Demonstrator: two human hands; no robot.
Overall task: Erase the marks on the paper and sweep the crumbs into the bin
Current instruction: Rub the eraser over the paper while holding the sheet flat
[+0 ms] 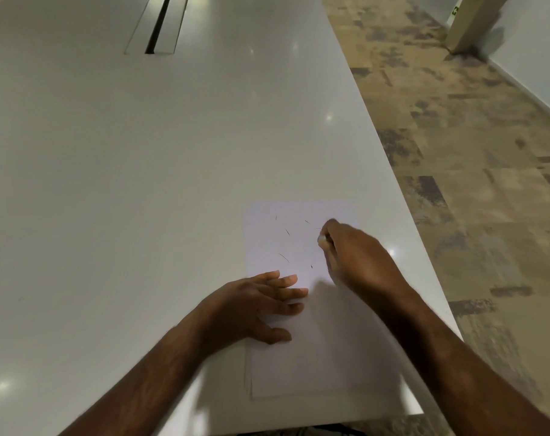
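Note:
A white sheet of paper (298,357) lies on the white table near its right edge. Several thin dark crumbs or marks (284,257) are scattered over its upper half. My left hand (254,306) rests flat on the paper's left side, fingers spread, holding nothing. My right hand (358,256) is at the paper's upper right, fingers closed on a small pale eraser (322,239) whose tip touches the sheet. No bin is in view.
The white table (141,184) stretches far to the left and back, with a cable slot (158,25) at its far end. Its right edge runs diagonally next to patterned brown carpet (471,152). A pale post (470,25) stands by the wall at top right.

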